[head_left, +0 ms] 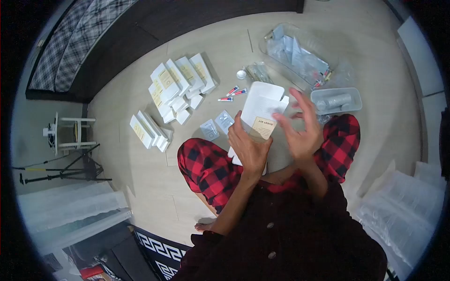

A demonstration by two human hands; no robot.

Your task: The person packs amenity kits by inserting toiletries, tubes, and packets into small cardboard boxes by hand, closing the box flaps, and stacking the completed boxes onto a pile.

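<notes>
A white guest kit box (258, 104) with a yellowish printed label stands between my hands, its upper end unfolded into a long flap. My left hand (249, 149) wraps round the box from the left and below. My right hand (300, 133) is beside the box's right edge with its fingers apart, slightly blurred; whether a fingertip touches the small side flap I cannot tell. Two flat clear sachets (217, 125) lie on the floor left of the box. Several small toothpaste tubes (232, 92) lie just beyond them, near a round white item (241, 74).
Several finished-looking white boxes (180, 84) are stacked at the left, with a smaller group (151, 131) nearer me. At the upper right are a clear tub (300, 56) of packets and a small plastic container (336, 99). A black tripod (70, 171) stands far left.
</notes>
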